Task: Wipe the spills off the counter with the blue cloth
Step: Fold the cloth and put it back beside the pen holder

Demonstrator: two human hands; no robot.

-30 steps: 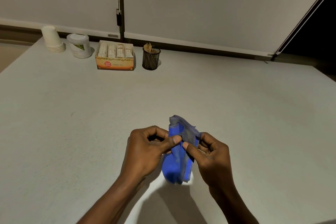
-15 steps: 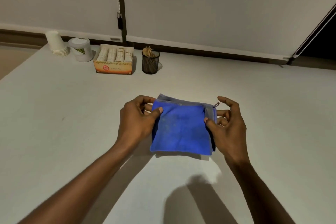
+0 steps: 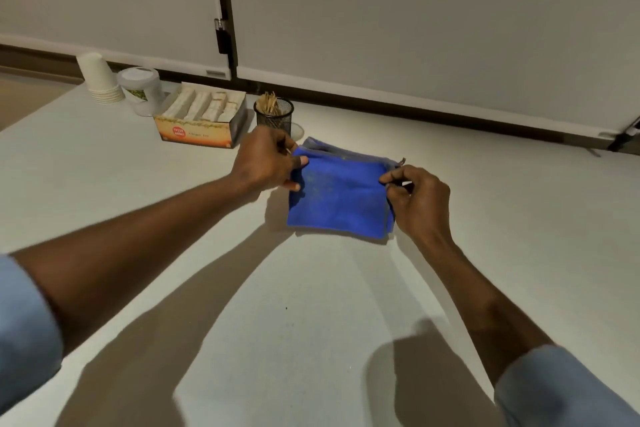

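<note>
The blue cloth (image 3: 341, 198) is folded into a flat rectangle with a grey edge along its far side. It lies low over the white counter (image 3: 502, 218), a little past the middle. My left hand (image 3: 265, 161) pinches its left edge. My right hand (image 3: 419, 199) pinches its right edge between thumb and fingers. Faint pale specks show on the cloth's top face. I see no clear spill on the counter, only a tiny dark speck (image 3: 286, 308) nearer to me.
Just behind my left hand stands a black mesh cup of wooden sticks (image 3: 273, 114). Left of it are an open orange box of sachets (image 3: 201, 121), a white lidded jar (image 3: 140, 90) and a stack of paper cups (image 3: 98, 78). White wall panels rise behind.
The cloth went from bunched upright between my fingers to spread flat. Both hands carried it away from me, toward the mesh cup.
</note>
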